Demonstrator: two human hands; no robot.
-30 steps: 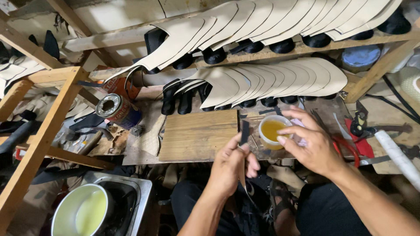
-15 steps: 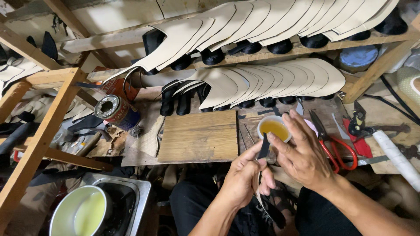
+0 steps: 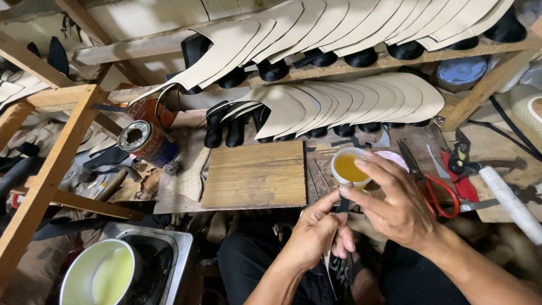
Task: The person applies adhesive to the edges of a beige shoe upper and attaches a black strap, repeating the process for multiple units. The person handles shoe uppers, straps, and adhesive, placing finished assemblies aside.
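A thin dark strap (image 3: 340, 265) hangs between the person's knees, just below the bench edge. The left hand (image 3: 316, 237) is closed round its upper part, thumb and forefinger pinching the top end. The right hand (image 3: 395, 200) meets it from above, forefinger and thumb closing on that same top end, the other fingers spread loose. Whether a small brush is also held there cannot be told; the fingers hide it.

Just beyond the fingertips stands a small white cup (image 3: 348, 168) of amber liquid, likely glue, on the bench beside a pink lid (image 3: 393, 160). Left of the cup lies a bare wooden board (image 3: 257, 174); right of it, red-handled scissors (image 3: 435, 186). Behind stand two rows of cream shoe pieces (image 3: 350, 101) on dark lasts, and a tin can (image 3: 148, 142) lies on its side at the far left of the bench. Down on the floor, a white pot (image 3: 99, 275) holds pale liquid.

The step in hand looks like coating or pressing the strap's end. The next move would call for a firm left-hand pinch while the right works the tip without smearing the fingers.
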